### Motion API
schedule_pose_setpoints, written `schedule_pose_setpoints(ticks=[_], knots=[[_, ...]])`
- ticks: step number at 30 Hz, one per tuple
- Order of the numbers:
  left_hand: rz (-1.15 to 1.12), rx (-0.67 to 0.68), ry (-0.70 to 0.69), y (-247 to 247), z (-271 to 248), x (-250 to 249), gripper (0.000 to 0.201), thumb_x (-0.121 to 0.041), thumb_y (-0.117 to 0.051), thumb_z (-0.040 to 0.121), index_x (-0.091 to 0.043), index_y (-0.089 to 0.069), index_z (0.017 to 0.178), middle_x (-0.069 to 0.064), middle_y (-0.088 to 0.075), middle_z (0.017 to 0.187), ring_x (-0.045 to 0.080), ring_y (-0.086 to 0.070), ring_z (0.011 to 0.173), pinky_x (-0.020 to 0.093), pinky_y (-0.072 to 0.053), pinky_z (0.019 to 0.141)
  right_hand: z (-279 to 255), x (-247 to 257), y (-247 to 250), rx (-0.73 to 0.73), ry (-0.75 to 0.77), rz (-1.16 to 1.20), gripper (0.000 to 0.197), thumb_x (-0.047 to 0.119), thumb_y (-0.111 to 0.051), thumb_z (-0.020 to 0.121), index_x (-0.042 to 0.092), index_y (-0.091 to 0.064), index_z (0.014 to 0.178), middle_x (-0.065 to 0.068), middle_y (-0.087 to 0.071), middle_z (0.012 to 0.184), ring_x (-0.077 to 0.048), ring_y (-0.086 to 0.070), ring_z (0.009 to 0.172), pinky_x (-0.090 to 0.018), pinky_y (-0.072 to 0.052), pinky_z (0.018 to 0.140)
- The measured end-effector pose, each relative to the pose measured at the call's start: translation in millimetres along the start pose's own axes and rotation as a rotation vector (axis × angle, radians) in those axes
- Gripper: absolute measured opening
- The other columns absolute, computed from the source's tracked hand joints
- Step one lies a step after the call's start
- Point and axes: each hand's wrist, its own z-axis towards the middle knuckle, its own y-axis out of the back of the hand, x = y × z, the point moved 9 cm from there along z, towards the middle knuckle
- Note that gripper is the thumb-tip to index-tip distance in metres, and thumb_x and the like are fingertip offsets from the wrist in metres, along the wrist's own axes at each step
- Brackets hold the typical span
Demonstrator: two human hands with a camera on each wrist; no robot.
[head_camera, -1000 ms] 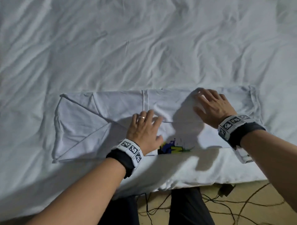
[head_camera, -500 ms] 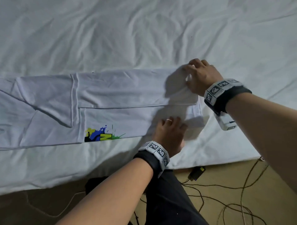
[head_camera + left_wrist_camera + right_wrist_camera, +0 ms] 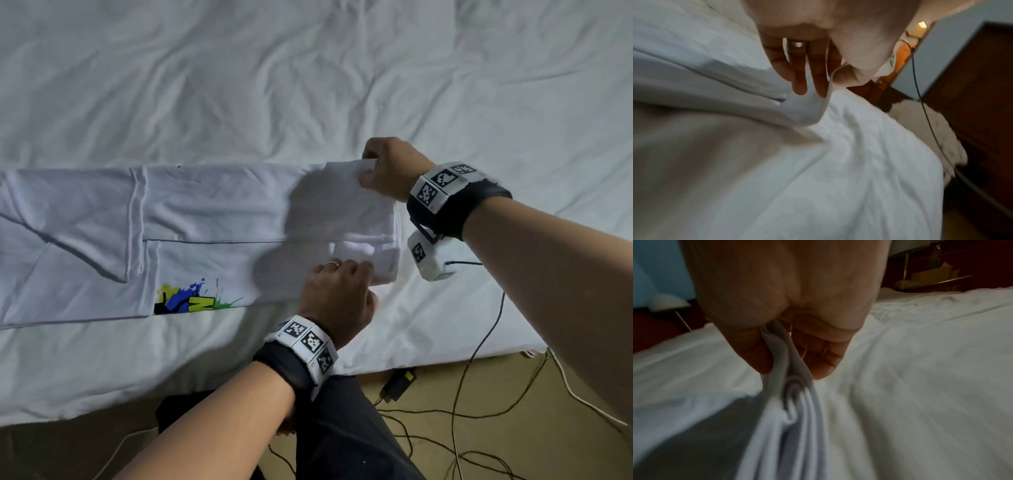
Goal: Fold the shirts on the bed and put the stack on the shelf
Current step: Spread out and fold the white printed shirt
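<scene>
A white shirt [image 3: 212,219] with a blue, yellow and green print [image 3: 186,299] lies as a long folded strip across the white bed [image 3: 308,75]. My right hand [image 3: 387,168] pinches the strip's far right corner and holds it a little off the bed. My left hand [image 3: 337,291] pinches the near right corner. In the right wrist view my thumb and fingers [image 3: 818,356] clamp several layers of the shirt [image 3: 795,418]. In the left wrist view my fingers [image 3: 809,71] and thumb pinch the shirt's edge [image 3: 807,110].
The bed's near edge [image 3: 428,353] runs below my hands, with floor beyond it carrying cables [image 3: 462,428] and a small black adapter [image 3: 399,380]. My dark trouser leg [image 3: 342,428] stands against the bed. Dark wooden furniture [image 3: 972,97] shows to the right.
Both hands went from lying flat on the shirt to its right end, then closed on its two corners; the far corner now rises slightly off the bed.
</scene>
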Motion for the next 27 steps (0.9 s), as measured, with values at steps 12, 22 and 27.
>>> schedule_pose_setpoints(ticks=[12, 22, 27], knots=[[-0.327, -0.331, 0.377, 141.4, -144.1, 174.8, 0.017, -0.034, -0.04, 0.075, -0.018, -0.041, 0.072, -0.003, -0.046, 0.059, 0.022, -0.043, 0.058, 0.033, -0.03, 0.052, -4.8, 266.4, -30.2, 0.099, 0.217, 0.378, 0.009, 0.005, -0.064, 0.087, 0.002, -0.057, 0.09, -0.014, -0.064, 0.063, -0.014, -0.058, 0.039, -0.024, -0.041, 0.039], [-0.289, -0.424, 0.707, 211.8, -264.6, 400.1, 0.022, -0.04, -0.037, 0.079, -0.032, -0.025, 0.063, -0.012, -0.033, 0.059, 0.02, -0.036, 0.061, 0.031, -0.026, 0.058, 55.9, 458.1, -188.1, 0.059, 0.107, 0.415, 0.005, 0.013, -0.061, 0.087, 0.009, -0.06, 0.089, -0.01, -0.07, 0.073, -0.023, -0.068, 0.048, -0.03, -0.049, 0.044], [-0.234, -0.272, 0.884, 217.0, -301.0, 483.7, 0.022, -0.04, -0.042, 0.077, -0.021, -0.039, 0.065, 0.0, -0.057, 0.069, 0.031, -0.054, 0.072, 0.036, -0.042, 0.063, 84.4, 514.3, -251.0, 0.036, 0.023, 0.352, 0.012, 0.016, -0.058, 0.087, 0.01, -0.063, 0.097, -0.008, -0.073, 0.074, -0.023, -0.072, 0.06, -0.039, -0.061, 0.061]])
